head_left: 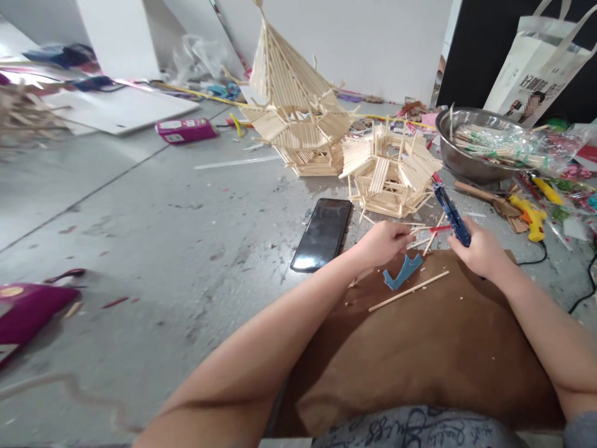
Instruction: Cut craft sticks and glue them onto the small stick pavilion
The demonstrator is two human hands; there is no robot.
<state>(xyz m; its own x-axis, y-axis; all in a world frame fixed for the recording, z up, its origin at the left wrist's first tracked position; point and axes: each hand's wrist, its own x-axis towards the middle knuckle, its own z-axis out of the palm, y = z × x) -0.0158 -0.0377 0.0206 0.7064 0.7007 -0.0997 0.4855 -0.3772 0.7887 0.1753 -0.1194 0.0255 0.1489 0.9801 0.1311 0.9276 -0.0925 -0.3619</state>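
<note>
My left hand is closed in a pinch on a thin wooden stick, with more loose sticks beside its fingertips. In my right hand is a dark blue hand tool, its far end pointing up and away; its exact kind is hard to make out. A red strip lies between the two hands. Below my left hand, a bent blue scrap and a single stick rest on the brown board. Just beyond the hands stands a low, many-sided stick structure with sloping roof panels.
Behind it rises a taller stick pagoda. A phone lies left of my left hand. At right are a metal bowl of wrapped sticks, a yellow glue gun and a tote bag. Purple packets sit at left.
</note>
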